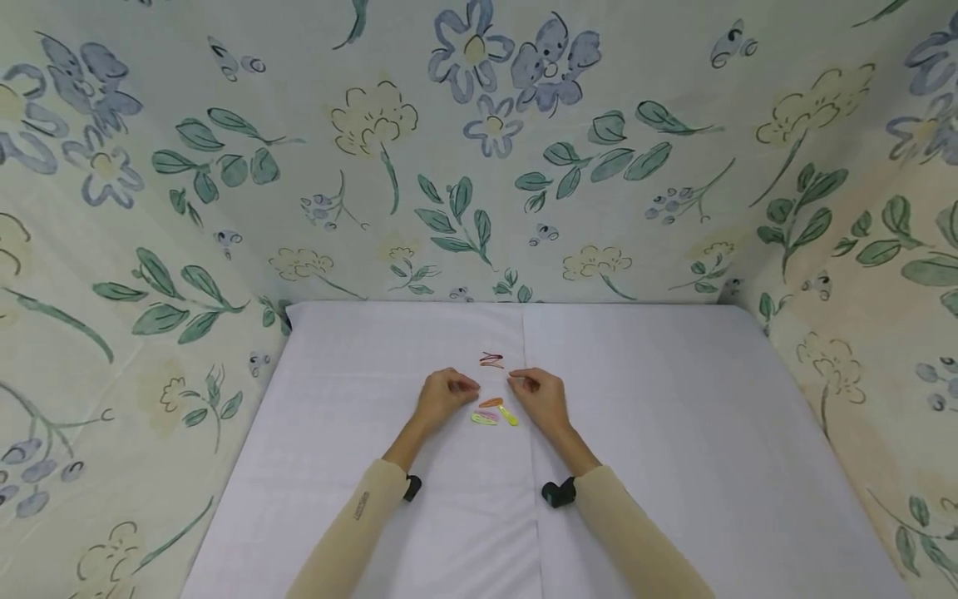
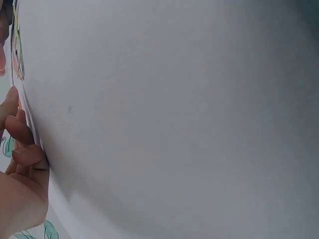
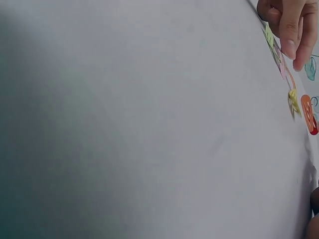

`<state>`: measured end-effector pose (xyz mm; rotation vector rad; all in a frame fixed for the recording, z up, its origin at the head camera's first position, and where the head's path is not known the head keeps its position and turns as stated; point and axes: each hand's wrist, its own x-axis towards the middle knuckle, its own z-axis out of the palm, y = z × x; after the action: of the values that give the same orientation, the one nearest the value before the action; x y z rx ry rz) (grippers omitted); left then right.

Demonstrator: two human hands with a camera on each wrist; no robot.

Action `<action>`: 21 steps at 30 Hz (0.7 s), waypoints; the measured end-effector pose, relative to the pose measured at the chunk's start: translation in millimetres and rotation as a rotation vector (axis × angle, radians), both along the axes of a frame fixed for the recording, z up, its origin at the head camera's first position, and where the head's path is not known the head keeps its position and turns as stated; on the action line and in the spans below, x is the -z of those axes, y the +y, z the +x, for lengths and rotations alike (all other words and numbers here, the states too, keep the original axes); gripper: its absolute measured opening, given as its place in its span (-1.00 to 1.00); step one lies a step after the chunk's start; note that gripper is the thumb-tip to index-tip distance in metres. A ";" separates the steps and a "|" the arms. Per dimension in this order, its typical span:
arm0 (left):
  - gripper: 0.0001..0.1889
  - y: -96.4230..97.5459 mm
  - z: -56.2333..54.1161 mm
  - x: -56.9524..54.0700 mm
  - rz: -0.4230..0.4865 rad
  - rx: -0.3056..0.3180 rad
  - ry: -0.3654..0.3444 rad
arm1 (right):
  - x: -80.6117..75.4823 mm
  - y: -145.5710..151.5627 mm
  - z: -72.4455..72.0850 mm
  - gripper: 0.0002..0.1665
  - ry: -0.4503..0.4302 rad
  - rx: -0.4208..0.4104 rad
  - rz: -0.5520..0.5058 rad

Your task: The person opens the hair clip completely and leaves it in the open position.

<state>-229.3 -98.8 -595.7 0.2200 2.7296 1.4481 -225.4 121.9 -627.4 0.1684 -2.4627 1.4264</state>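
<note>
Small snap hair clips lie on the white cloth in two groups. Nearer are an orange hair clip, a pink hair clip, a light green hair clip and a yellow hair clip. Farther off, a dark red hair clip and a second orange hair clip lie close together. My left hand hovers left of the gap between the groups, fingertips pointing inward. Opposite it is my right hand, thumb and forefinger near each other. Nothing shows in either hand.
White cloth covers the table, with a crease running front to back near the clips. Flower-patterned fabric rises behind and on both sides. A dark wrist camera sits at the right cuff, another at the left.
</note>
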 end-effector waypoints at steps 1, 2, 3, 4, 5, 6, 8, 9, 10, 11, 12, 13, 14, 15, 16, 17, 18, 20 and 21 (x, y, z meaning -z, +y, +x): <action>-0.92 -0.2 2.7 -0.8 -0.009 0.019 -0.008 | -0.5 1.1 1.4 -0.89 -0.004 -0.007 0.002; -0.92 -0.3 5.3 -1.3 -0.016 0.037 -0.013 | -1.1 2.1 2.9 -0.90 -0.014 -0.016 0.000; -0.91 -0.4 7.7 -1.5 -0.024 0.052 -0.015 | -1.5 3.1 4.3 -0.90 -0.020 -0.024 0.002; -0.91 -0.4 9.6 -1.8 -0.028 0.062 -0.016 | -2.0 3.9 5.5 -0.90 -0.024 -0.033 0.001; -0.91 -0.4 11.3 -2.0 -0.031 0.067 -0.018 | -2.5 4.6 6.6 -0.90 -0.028 -0.042 -0.001; -0.91 -0.2 12.8 -2.2 -0.032 0.072 -0.015 | -2.8 5.2 7.7 -0.90 -0.032 -0.048 0.002; -0.91 0.5 15.2 -1.7 -0.030 0.076 -0.005 | -3.5 6.9 10.6 -0.89 -0.042 -0.062 -0.001; -0.90 0.8 16.2 -1.5 -0.029 0.077 0.001 | -3.8 7.7 12.1 -0.89 -0.045 -0.070 -0.001; -0.90 1.1 17.0 -1.3 -0.030 0.079 0.002 | -4.0 8.5 13.6 -0.89 -0.050 -0.080 0.000; -0.90 1.3 17.7 -0.9 -0.031 0.078 0.001 | -4.8 9.4 15.2 -0.89 -0.056 -0.095 -0.002; -0.89 1.4 18.6 -0.7 -0.033 0.080 0.006 | -5.6 10.2 16.7 -0.89 -0.066 -0.112 -0.005; -0.89 1.4 19.4 -0.6 -0.032 0.079 0.002 | -6.5 10.9 18.1 -0.88 -0.080 -0.129 -0.008; -0.89 1.3 20.0 -0.2 -0.032 0.078 -0.002 | -7.5 11.6 19.3 -0.88 -0.092 -0.146 -0.011; -0.89 1.2 20.4 0.5 -0.037 0.077 -0.002 | -8.1 12.4 20.0 -0.88 -0.100 -0.163 -0.011; -0.89 1.1 20.7 1.1 -0.039 0.074 -0.003 | -9.1 12.8 20.4 -0.87 -0.110 -0.179 -0.008; -0.89 1.0 21.0 1.5 -0.042 0.070 -0.004 | -10.0 13.1 20.4 -0.86 -0.118 -0.195 -0.005; -0.90 1.1 21.2 1.6 -0.046 0.068 -0.003 | -10.3 13.3 19.8 -0.85 -0.120 -0.206 0.007; -0.90 1.0 20.9 2.0 -0.052 0.065 -0.005 | -11.4 13.3 18.2 -0.84 -0.125 -0.226 0.035; -0.90 1.1 20.8 1.9 -0.058 0.063 -0.007 | -12.3 13.0 17.3 -0.83 -0.126 -0.235 0.054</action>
<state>-208.5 -97.6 -597.6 0.2948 2.7276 1.3501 -208.1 134.9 -615.1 0.4029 -2.6584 1.5045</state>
